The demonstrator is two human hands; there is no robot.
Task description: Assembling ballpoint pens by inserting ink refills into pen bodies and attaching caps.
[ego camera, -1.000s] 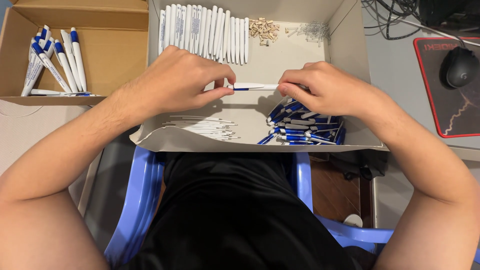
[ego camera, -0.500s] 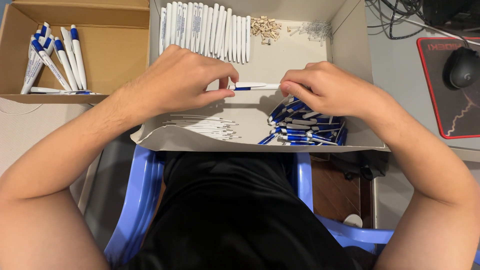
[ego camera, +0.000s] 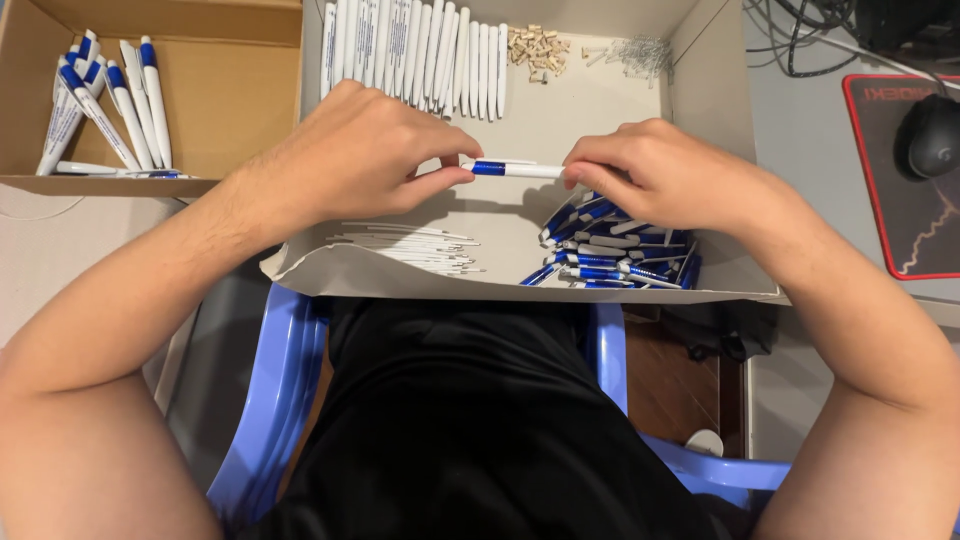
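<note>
A brown box [ego camera: 215, 100] at far left held finished pens [ego camera: 100, 105]. The left hand [ego camera: 355, 150] pinched the blue end of a white pen [ego camera: 515, 169] above the grey tray [ego camera: 530, 110]; the right hand [ego camera: 665, 175] pinched its other end, over a heap of blue parts [ego camera: 610, 250]

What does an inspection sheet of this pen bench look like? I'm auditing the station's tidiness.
Surface: grey box tray holds the work.
Job's things: blue-and-white pen held level between both hands; white barrels in a row; thin refills; blue parts pile.
Clutter: finished pens in brown box.
Grippers: left hand and right hand pinch the pen's ends.
Cables: tangle, upper right.
Surroundings: mouse, blue chair.
</note>
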